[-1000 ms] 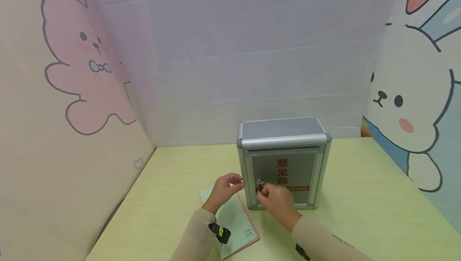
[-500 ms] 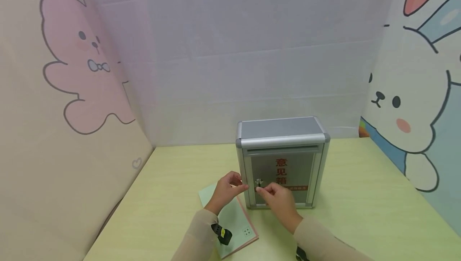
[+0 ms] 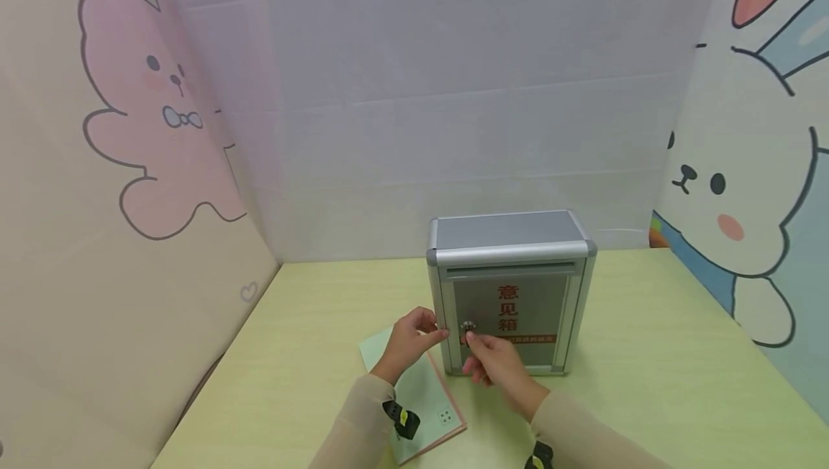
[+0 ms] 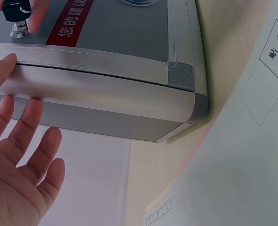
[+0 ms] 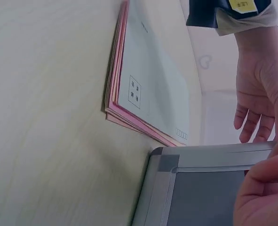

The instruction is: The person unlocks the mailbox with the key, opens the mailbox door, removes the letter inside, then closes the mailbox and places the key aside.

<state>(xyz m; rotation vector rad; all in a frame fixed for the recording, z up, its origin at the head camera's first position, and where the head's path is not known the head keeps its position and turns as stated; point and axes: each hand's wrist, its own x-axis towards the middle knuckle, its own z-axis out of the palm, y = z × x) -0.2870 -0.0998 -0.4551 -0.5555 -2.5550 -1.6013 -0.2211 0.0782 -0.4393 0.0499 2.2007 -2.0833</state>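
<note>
A silver metal suggestion box (image 3: 558,311) with red characters stands upright on the table, its slot near the top of the front. On the front's left side sits a round lock (image 3: 468,326), where my right hand (image 3: 501,365) pinches a black-headed key (image 4: 15,11) that stands in it. My left hand (image 3: 404,345) is at the box's left edge. In the left wrist view its thumb lies on the front frame and its extended fingertips touch the side wall. Only part of the right hand's fingers shows in that view.
A stack of pale green and pink envelopes (image 5: 153,80) lies on the table (image 3: 324,311) left of the box, partly under my left forearm. A white cloth backdrop (image 3: 414,95) hangs behind, with rabbit-printed sheets at both sides.
The right hand has turned at the lock, its lower fingers now showing under the thumb. My left hand has moved slightly right onto the box's edge. Box and envelopes stay in place.
</note>
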